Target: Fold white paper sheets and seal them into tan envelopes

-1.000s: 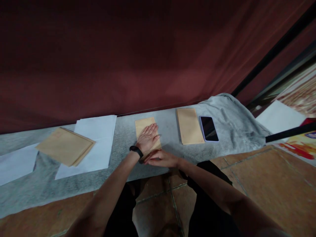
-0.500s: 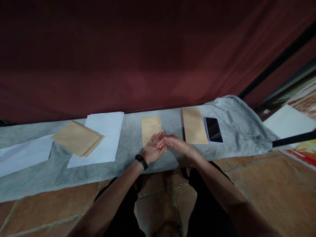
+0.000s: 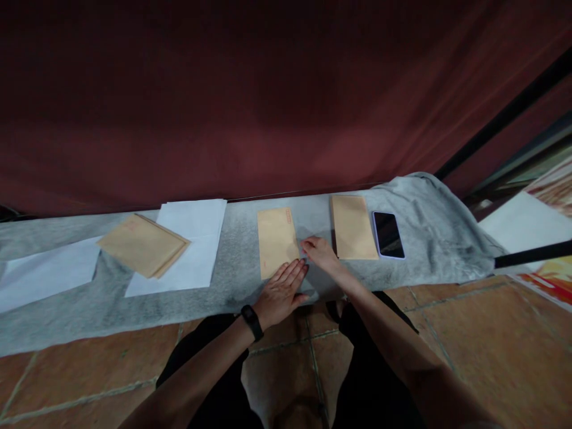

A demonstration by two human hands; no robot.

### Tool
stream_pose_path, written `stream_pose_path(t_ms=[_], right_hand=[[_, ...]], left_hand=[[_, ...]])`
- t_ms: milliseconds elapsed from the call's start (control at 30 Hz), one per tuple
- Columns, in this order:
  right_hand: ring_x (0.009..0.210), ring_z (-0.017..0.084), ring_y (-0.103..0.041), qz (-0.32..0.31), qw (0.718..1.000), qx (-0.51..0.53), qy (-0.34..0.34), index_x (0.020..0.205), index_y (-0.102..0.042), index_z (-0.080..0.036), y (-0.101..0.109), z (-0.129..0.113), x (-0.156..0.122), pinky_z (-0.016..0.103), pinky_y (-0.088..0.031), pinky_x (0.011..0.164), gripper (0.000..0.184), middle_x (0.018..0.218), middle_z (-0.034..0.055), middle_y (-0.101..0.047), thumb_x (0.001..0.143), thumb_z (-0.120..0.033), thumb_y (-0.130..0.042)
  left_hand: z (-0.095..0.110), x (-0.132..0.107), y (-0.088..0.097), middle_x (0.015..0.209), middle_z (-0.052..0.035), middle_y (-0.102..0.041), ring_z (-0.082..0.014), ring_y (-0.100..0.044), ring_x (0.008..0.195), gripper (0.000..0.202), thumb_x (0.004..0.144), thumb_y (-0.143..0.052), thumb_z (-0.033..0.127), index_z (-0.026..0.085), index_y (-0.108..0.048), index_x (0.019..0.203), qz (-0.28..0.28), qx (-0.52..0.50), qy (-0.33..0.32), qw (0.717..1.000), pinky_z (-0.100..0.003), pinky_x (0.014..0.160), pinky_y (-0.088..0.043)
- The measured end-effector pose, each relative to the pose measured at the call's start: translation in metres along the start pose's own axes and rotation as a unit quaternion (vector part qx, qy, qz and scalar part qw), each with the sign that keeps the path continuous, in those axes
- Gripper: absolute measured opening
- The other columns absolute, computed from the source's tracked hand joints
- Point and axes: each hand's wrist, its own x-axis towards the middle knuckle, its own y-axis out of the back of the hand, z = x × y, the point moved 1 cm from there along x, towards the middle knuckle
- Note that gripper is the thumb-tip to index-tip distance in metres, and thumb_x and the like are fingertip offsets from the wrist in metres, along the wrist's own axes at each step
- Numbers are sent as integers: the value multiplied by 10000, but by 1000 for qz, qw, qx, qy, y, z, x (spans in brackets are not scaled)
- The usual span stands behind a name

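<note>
A tan envelope (image 3: 276,238) lies flat on the grey cloth (image 3: 232,250) in front of me. My left hand (image 3: 282,292), with a black band on its wrist, lies flat with fingers stretched out, its fingertips at the envelope's near edge. My right hand (image 3: 320,252) rests at the envelope's right edge, fingers bent and touching the side near its lower corner. Neither hand has anything lifted off the cloth.
A second tan envelope (image 3: 354,227) and a black phone (image 3: 388,234) lie to the right. A stack of tan envelopes (image 3: 142,245) sits on white sheets (image 3: 193,238) at the left. A dark red curtain hangs behind. Tiled floor lies in front.
My left hand slid back off the envelope toward me, uncovering it. My right hand moved from the near edge to the envelope's right side.
</note>
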Motion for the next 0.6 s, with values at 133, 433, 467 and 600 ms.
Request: stream_pose_path(t_ms=[133, 433, 467, 600], right_hand=[[835, 211, -737, 4, 997, -71, 1, 860, -774, -187, 0, -9, -4, 283, -540, 793, 301, 884, 74, -792, 992, -247, -510], [1003, 234, -737, 16, 988, -153, -21, 1049, -771, -193, -2, -16, -6, 298, -534, 872, 297, 1081, 104, -794, 1011, -227, -479], [1003, 231, -736, 15, 987, -160, -23, 1056, -769, -192, -2, -16, -6, 293, -532, 870, 296, 1084, 104, -793, 1010, -225, -479], [988, 214, -735, 5, 977, -210, -35, 1096, -759, -196, -1, -20, -9, 273, -521, 855, 289, 1069, 97, -792, 1009, -232, -485]], left_hand=[[6, -5, 0, 1673, -149, -317, -243, -256, 1568, 763, 1033, -324, 635, 132, -295, 1606, 5, -8, 1, 1000, -436, 1298, -190], [-7, -9, 10, 1606, -71, -459, -183, -378, 1516, 516, 1077, -371, 458, 211, -484, 1516, -9, -84, -40, 996, -395, 1269, -298], [-9, -10, 12, 1588, -63, -487, -179, -409, 1499, 490, 1074, -394, 435, 220, -506, 1501, -2, -97, -49, 994, -388, 1259, -318], [-18, -10, 20, 1469, -39, -623, -181, -546, 1390, 373, 1053, -459, 352, 264, -635, 1370, 89, -170, -8, 981, -382, 1211, -392]])
